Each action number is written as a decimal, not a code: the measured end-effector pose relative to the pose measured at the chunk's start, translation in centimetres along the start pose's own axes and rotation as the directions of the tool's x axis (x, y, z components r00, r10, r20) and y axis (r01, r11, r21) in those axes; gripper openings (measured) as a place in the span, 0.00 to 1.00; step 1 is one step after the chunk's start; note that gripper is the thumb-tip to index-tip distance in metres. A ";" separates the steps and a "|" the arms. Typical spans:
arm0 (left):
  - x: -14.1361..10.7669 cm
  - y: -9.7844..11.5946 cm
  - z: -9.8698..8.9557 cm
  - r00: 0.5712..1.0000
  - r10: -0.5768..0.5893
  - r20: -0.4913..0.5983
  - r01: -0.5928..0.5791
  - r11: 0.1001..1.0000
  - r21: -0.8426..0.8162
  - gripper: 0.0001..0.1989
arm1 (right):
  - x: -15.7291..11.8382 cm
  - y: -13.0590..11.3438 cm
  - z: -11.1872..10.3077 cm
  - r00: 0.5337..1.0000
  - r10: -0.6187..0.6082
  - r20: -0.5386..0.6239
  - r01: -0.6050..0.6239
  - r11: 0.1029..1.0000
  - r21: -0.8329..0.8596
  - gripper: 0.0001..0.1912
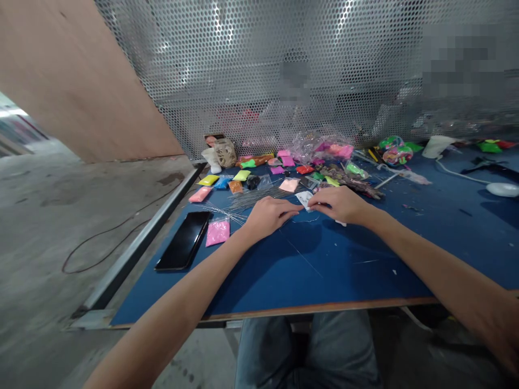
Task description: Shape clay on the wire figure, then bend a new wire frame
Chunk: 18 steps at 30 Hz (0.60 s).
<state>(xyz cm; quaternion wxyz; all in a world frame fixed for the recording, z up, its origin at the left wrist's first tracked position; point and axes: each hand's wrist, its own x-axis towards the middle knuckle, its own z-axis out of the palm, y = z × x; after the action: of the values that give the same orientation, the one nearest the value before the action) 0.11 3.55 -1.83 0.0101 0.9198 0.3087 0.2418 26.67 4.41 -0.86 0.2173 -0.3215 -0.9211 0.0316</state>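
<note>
My left hand (271, 217) is closed over the blue table, its fingertips pinched and pointing right. My right hand (340, 205) faces it, also in a pinch, with a small gap between the two sets of fingertips. Whatever the fingertips hold is too small to make out. A small white packet with dark marks (304, 199) shows just behind the fingertips; I cannot tell if the right hand touches it. Beyond my left hand lies a bundle of thin grey wires (253, 200). One loose thin wire (302, 255) lies on the table below the hands.
A black phone (183, 241) and a pink packet (218, 232) lie left of my left hand. Several coloured clay packets (242, 175) and crumpled clear plastic (306, 147) line the back. A perforated metal panel (251, 70) rises behind. A white cable (458, 172) runs at right.
</note>
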 end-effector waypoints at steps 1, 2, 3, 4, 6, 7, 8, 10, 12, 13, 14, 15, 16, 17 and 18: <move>0.0 -0.1 0.1 1.000 0.012 0.007 -0.013 1.000 0.009 0.15 | 0.0 0.0 0.0 1.000 -0.005 0.005 0.005 1.000 0.005 0.13; 0.0 -0.2 0.1 1.000 0.021 0.012 -0.021 1.000 0.019 0.15 | 0.0 0.0 0.0 1.000 -0.008 0.011 0.007 1.000 0.010 0.13; 0.0 -0.2 0.2 1.000 0.025 0.014 -0.026 0.999 0.028 0.15 | 0.0 0.0 0.0 1.000 -0.006 0.016 0.006 1.000 0.015 0.13; 0.0 -0.3 0.2 1.000 0.026 0.015 -0.027 0.999 0.035 0.15 | 0.0 0.1 -0.1 1.000 0.000 0.019 -0.001 1.000 0.020 0.13; 0.0 -0.5 0.2 1.000 0.023 0.018 -0.024 0.999 0.039 0.15 | -0.1 0.2 -0.3 0.999 0.019 0.029 -0.020 0.999 0.027 0.12; 0.0 -0.5 0.2 1.000 0.020 0.021 -0.020 0.999 0.035 0.15 | -0.1 0.3 -0.5 0.999 0.027 0.039 -0.028 0.999 0.027 0.12; -0.1 -0.6 0.1 1.000 0.015 0.025 -0.015 1.000 0.025 0.15 | -0.2 0.4 -0.7 0.998 0.027 0.055 -0.028 0.999 0.024 0.12; -0.1 -0.6 -0.1 0.999 0.009 0.043 -0.008 1.000 -0.018 0.16 | -0.2 0.7 -1.1 0.995 -0.012 0.099 0.010 1.000 0.026 0.11; -0.2 -0.6 -0.3 0.997 0.014 0.072 -0.009 0.997 -0.071 0.16 | -0.2 1.0 -1.4 0.987 -0.074 0.144 0.066 0.996 0.060 0.11; -0.2 -0.6 -0.4 0.996 0.017 0.085 -0.010 0.996 -0.086 0.17 | -0.2 1.1 -1.5 0.982 -0.096 0.160 0.083 0.993 0.085 0.10; -0.3 -0.6 -0.5 0.995 0.016 0.097 -0.007 0.996 -0.090 0.18 | -0.2 1.1 -1.6 0.980 -0.104 0.171 0.086 0.990 0.112 0.11; -0.3 -0.5 -0.5 0.995 0.008 0.101 0.000 0.997 -0.082 0.18 | -0.2 1.1 -1.7 0.979 -0.096 0.178 0.072 0.988 0.136 0.11; -0.3 -0.5 -0.6 0.995 -0.002 0.102 0.009 0.998 -0.068 0.18 | -0.2 1.1 -1.7 0.980 -0.074 0.182 0.045 0.987 0.156 0.11; -0.2 -0.5 -0.6 0.995 -0.012 0.096 0.017 0.998 -0.056 0.18 | -0.2 0.9 -1.7 0.982 -0.045 0.182 0.013 0.985 0.175 0.11; -0.2 -0.4 -0.7 0.996 -0.019 0.086 0.023 0.998 -0.050 0.18 | -0.2 0.8 -1.7 0.984 -0.017 0.179 -0.018 0.981 0.194 0.12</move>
<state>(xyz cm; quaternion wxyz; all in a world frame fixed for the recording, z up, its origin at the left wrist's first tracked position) -0.55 3.69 -1.39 0.0495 0.9255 0.3114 0.2099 27.99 4.75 0.40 0.1636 -0.2948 -0.9294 0.1504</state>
